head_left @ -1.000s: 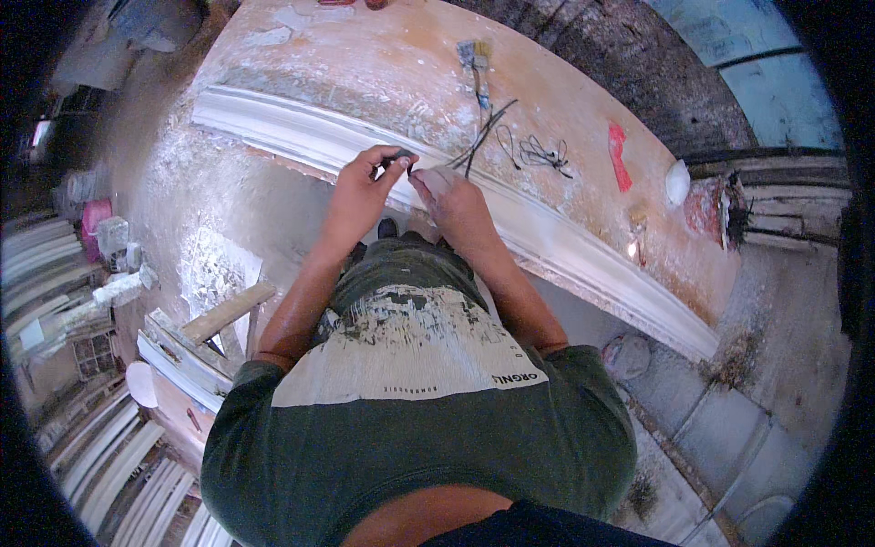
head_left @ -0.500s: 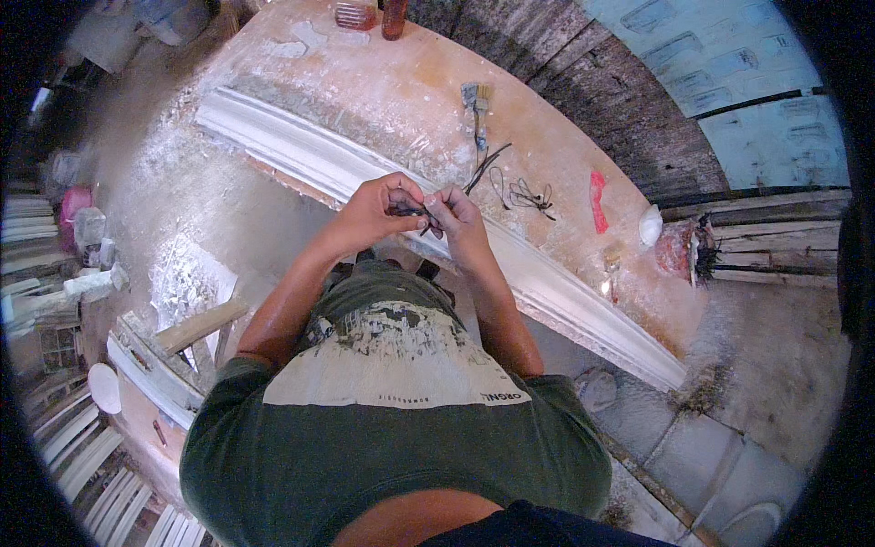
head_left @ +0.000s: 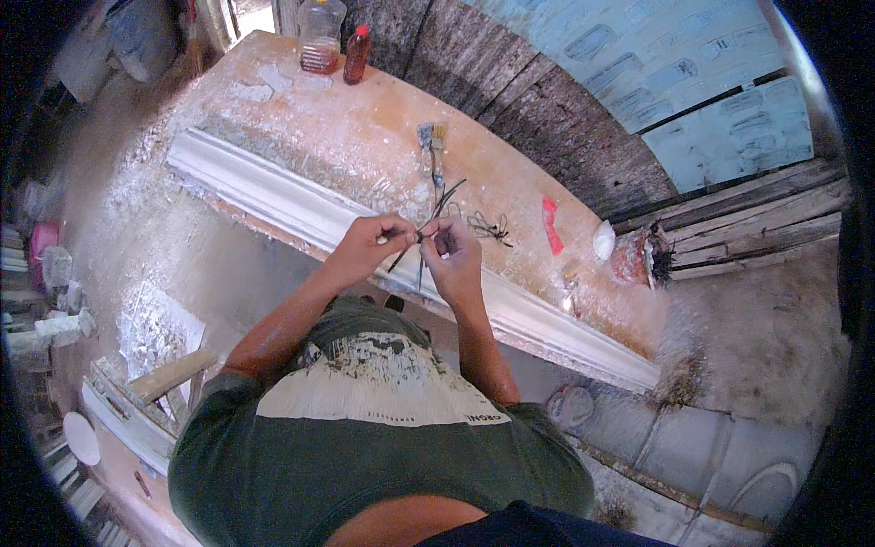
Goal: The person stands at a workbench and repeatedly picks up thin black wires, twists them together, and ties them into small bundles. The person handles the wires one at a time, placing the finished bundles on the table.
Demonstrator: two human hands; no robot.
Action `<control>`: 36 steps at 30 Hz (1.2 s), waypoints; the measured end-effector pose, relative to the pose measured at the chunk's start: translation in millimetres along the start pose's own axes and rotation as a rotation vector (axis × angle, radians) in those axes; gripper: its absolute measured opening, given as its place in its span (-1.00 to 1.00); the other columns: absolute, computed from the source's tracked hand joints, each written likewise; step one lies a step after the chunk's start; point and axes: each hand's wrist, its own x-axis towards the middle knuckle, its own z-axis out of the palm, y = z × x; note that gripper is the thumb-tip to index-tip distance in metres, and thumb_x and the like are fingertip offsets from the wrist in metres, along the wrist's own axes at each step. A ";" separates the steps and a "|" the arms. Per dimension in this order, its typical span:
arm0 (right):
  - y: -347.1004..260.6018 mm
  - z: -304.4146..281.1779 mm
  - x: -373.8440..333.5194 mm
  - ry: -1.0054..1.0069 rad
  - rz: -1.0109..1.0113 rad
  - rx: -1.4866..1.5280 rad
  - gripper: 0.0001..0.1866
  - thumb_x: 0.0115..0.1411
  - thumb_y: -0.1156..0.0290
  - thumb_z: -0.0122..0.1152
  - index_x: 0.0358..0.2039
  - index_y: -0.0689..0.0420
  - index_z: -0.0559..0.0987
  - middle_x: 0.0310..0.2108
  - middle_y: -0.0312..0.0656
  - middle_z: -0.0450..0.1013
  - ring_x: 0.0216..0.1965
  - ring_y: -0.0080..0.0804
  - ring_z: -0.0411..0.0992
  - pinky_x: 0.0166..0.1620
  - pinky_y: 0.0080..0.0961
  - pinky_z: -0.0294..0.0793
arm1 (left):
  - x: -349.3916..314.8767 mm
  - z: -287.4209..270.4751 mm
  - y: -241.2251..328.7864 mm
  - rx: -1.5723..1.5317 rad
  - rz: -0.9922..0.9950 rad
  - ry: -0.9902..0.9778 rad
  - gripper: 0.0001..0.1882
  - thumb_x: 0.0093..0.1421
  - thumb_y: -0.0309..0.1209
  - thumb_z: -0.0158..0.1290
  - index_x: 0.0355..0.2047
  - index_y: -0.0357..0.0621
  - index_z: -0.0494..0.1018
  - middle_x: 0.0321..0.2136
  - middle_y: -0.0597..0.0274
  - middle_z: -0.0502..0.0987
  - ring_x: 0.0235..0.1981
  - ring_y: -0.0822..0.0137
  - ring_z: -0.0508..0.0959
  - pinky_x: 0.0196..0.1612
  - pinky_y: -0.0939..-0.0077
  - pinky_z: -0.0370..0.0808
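My left hand (head_left: 372, 246) and my right hand (head_left: 455, 255) meet over a long white moulding (head_left: 292, 194). Both pinch thin dark cord strands (head_left: 445, 197) between thumb and fingers, with a small knot or crossing between the fingertips. Loose ends stick out above and below my fingers. Just beyond my right hand, a loose tangle of the same kind of dark cord (head_left: 492, 228) lies on the table. Two paintbrushes (head_left: 433, 139) lie farther back, side by side.
The moulding runs diagonally along the dusty table (head_left: 401, 100). At the back stand a clear jug (head_left: 321, 53) and a red bottle (head_left: 356, 56). A red strip (head_left: 551, 226), a white lump (head_left: 604, 240) and a stained bucket (head_left: 633, 257) are right. A wooden stick (head_left: 173, 376) lies left.
The view has shifted, so the table things appear lower and farther left. My fingers have moved on the cord, and its ends now show more clearly below my hands.
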 end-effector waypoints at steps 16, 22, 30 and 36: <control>-15.2 3.6 -30.7 0.143 -0.069 -0.120 -0.89 0.07 0.54 0.35 -0.35 0.22 0.63 -0.38 -0.23 0.57 -0.39 -0.58 0.47 -0.31 -0.63 0.46 | -20.9 8.9 -9.8 -0.404 -0.010 -0.088 -0.85 0.26 -0.50 0.06 -0.19 -0.27 0.38 -0.34 0.31 0.51 -0.27 0.52 0.50 -0.18 0.62 0.43; -15.2 -10.0 -37.0 0.160 0.201 0.184 -0.88 0.10 0.53 0.34 -0.34 0.26 0.60 -0.40 -0.26 0.54 -0.37 -0.60 0.45 -0.25 -0.64 0.46 | -11.9 24.5 1.1 -0.182 -0.131 -0.048 -0.87 0.25 -0.45 0.08 -0.25 -0.20 0.40 -0.43 0.35 0.47 -0.38 0.55 0.44 -0.31 0.62 0.41; 2.2 -60.4 -37.4 0.233 0.097 0.166 -0.88 0.08 0.53 0.36 -0.36 0.24 0.61 -0.40 -0.25 0.55 -0.38 -0.59 0.46 -0.27 -0.63 0.44 | 4.2 71.1 21.7 -0.030 -0.087 0.037 -0.82 0.21 -0.38 0.17 -0.28 -0.26 0.57 -0.40 0.29 0.59 -0.35 0.54 0.51 -0.30 0.62 0.44; 6.0 -118.3 -42.6 0.153 -0.022 -0.061 -0.87 0.12 0.45 0.34 -0.34 0.21 0.62 -0.39 -0.21 0.55 -0.36 -0.55 0.46 -0.25 -0.59 0.46 | 24.0 125.7 25.8 0.084 -0.099 0.165 -0.78 0.13 -0.34 0.25 -0.31 -0.26 0.63 -0.47 0.26 0.63 -0.44 0.60 0.49 -0.37 0.65 0.43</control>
